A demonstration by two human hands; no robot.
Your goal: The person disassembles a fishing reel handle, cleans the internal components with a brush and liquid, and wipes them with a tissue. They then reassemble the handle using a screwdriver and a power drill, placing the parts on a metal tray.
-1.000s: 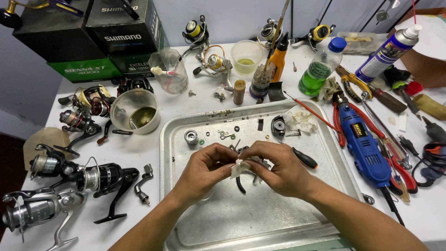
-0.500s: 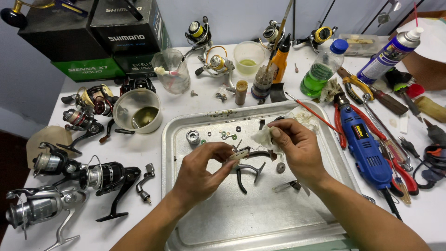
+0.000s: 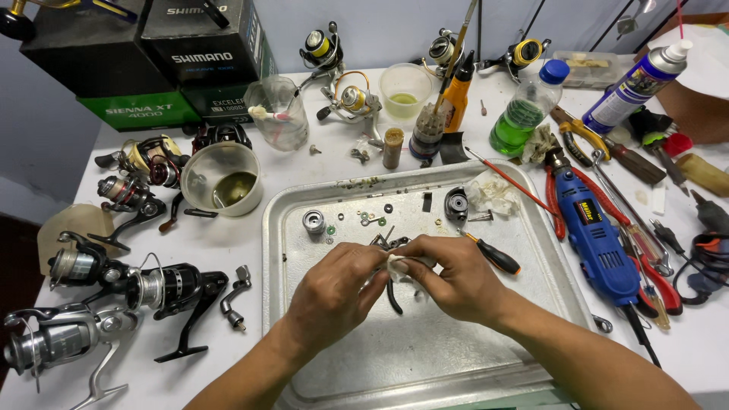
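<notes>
Centrally, over the metal tray (image 3: 304, 357), the left hand (image 3: 334, 292) and right hand (image 3: 456, 277) meet, fingers pinched narrow on a small white wad (image 3: 396, 263) between them. Dark pliers (image 3: 392, 292) lie just beneath. A black-handled screwdriver (image 3: 493, 257) rests near the tray's right edge. Fishing reels (image 3: 152, 285) crowd the white table's (image 3: 220, 357) left edge.
</notes>
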